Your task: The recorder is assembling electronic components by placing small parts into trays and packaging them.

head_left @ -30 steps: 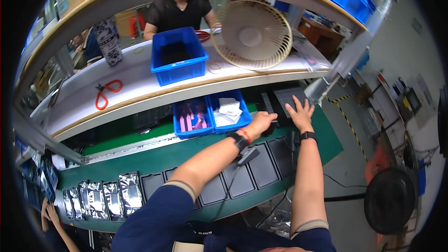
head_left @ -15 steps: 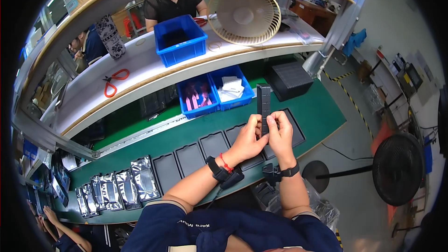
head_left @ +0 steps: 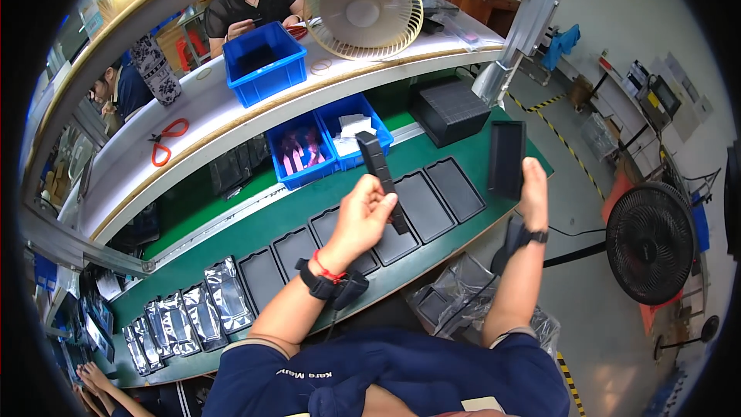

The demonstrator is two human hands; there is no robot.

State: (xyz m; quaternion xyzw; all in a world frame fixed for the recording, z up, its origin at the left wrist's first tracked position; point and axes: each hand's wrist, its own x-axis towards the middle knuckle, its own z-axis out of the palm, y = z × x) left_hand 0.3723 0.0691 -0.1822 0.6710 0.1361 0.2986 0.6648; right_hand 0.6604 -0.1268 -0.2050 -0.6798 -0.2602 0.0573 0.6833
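Over the green tabletop [head_left: 474, 156], your left hand [head_left: 361, 215] pinched a notched black plastic bar [head_left: 376, 161]; your right hand [head_left: 534, 189], grip unclear, met an upraised rectangular black tray [head_left: 505, 159]. Shallow black plastic trays [head_left: 455, 189] already lined it; these two pieces remained unlaid.

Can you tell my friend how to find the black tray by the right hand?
Find the long green table and look toward its right end, where the person's right hand is. At that hand is a rectangular black tray with a raised rim. It's held tipped up, while the row of other black trays lies flat.
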